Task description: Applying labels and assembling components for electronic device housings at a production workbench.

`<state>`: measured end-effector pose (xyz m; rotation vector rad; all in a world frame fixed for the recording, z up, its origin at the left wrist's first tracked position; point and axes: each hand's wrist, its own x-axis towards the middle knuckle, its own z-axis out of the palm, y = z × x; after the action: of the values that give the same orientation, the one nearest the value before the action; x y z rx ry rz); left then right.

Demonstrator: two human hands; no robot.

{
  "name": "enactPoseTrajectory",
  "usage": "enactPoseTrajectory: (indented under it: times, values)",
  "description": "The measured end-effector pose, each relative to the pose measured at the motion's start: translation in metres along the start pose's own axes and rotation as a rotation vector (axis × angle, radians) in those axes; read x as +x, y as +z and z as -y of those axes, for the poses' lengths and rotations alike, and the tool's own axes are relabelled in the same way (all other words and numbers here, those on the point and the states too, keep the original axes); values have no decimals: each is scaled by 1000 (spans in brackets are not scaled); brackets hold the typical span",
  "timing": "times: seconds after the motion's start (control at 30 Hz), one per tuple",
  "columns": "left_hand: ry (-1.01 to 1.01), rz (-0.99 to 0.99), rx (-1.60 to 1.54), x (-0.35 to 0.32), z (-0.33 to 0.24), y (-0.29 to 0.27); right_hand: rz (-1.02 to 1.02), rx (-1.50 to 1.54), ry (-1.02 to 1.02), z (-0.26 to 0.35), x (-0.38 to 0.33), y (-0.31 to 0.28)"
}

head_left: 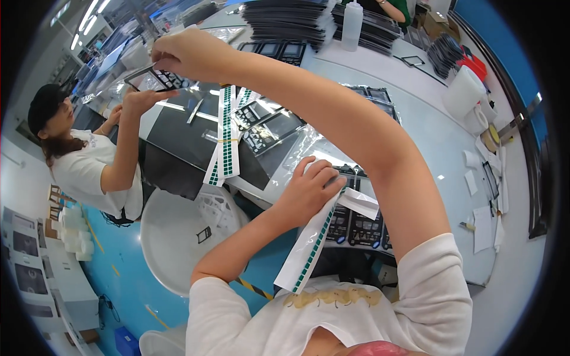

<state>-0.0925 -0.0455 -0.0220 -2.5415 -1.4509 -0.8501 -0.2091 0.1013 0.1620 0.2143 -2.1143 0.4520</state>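
Note:
My right arm reaches far across to the upper left. There my right hand (199, 54) is closed, its fingertips pinched at the upper edge of a thin black frame-shaped sheet (169, 80). A co-worker's hand (139, 102) is on the lower side of that same sheet. Near the table's front edge, my left hand (309, 193) has its fingers bent at the top of a white sticker strip (309, 246) with a row of small green squares. The strip hangs past the table edge toward my shirt. Under and beside this hand lie printed black panels (363, 230).
More green-square strips (227, 133), bound by a band, lie across a dark mat beside patterned black sheets (267, 133). A white bin (157, 237) stands below the table edge. At the back are stacked black sheets (285, 21) and a squeeze bottle (352, 26); paper rolls (465, 92) stand right.

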Motion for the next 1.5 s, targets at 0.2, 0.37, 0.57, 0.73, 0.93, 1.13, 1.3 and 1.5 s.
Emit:
enactPoseTrajectory:
  times: [0.2,0.37,0.57,0.73,0.93,1.13,1.3,1.5]
  values:
    - [4,4,10,2,0,0,50,64,-84,-32,-14,4]
    - [-28,-41,22,-11,2,0,917,-366,640,-84,-71,-13]
    - [56,-32,39,6,1,6,778,-358,926,-123,-179,-28]
    - [30,30,72,1,1,2,1030,-439,969,-94,-166,-28]
    - [-5,31,66,6,-2,2,1203,-523,1027,-67,-155,-31]
    - [7,65,75,11,-6,-1,1167,-528,965,-67,-167,-40]
    - [2,31,85,3,-2,0,1129,-618,707,-40,-182,-39]
    - [7,30,99,2,-4,-5,865,-442,812,-69,-190,-42]
